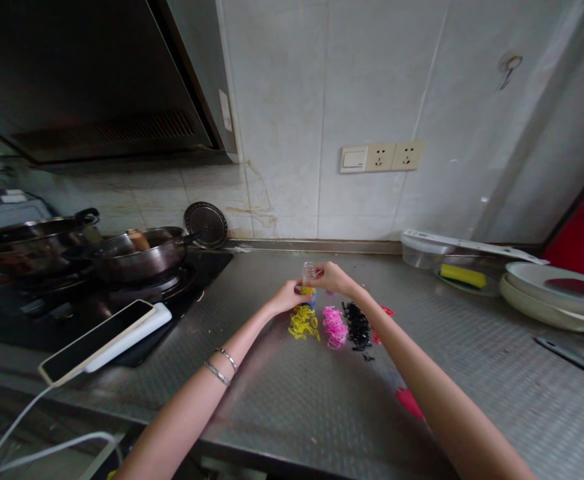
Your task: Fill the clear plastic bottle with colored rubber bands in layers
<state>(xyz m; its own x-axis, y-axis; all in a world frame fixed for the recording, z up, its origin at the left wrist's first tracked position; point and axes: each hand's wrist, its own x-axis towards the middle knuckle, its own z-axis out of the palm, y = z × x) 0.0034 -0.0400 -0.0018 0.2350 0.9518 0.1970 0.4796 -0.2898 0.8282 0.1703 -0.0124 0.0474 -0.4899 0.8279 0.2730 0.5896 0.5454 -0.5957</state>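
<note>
A small clear bottle [309,269] stands upright on the metal counter, with yellow and blue showing in its lower part. My left hand [289,296] is wrapped round the bottle's lower side from the left. From the right, my right hand [336,277] has its fingers closed at the bottle's upper part, near the neck; its fingertips are partly hidden. Just in front lie loose piles of small rubber bands: yellow bands [303,323], pink bands [335,327] and black bands [358,325]. Some red bands [377,337] show partly behind my right forearm.
Left are a stove with a pan [139,257] and a pot [32,247], and a phone [97,337] on a cable. On the right are stacked plates [562,297], a yellow sponge [463,275] and a plastic container [425,252]. A bright pink object [410,402] lies beside my right forearm.
</note>
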